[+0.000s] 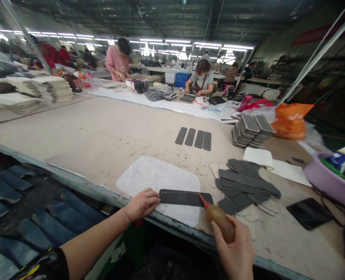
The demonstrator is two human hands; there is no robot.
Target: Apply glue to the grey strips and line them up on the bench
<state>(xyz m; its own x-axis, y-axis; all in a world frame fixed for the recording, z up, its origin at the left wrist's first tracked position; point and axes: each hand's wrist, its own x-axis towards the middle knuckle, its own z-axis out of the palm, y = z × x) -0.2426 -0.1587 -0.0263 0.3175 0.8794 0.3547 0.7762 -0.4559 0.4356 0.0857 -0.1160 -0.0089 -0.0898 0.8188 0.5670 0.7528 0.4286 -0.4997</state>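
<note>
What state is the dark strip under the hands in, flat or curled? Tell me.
Flat. The dark strip lies spread on the white cloth, left hand pressing one end.

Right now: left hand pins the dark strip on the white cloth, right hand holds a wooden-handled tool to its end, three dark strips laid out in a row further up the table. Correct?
Not quite: the head view shows four dark strips in the row, not three. The rest stands: the left hand pins the dark strip on the white cloth, and the right hand holds the wooden-handled tool to its end.
</note>
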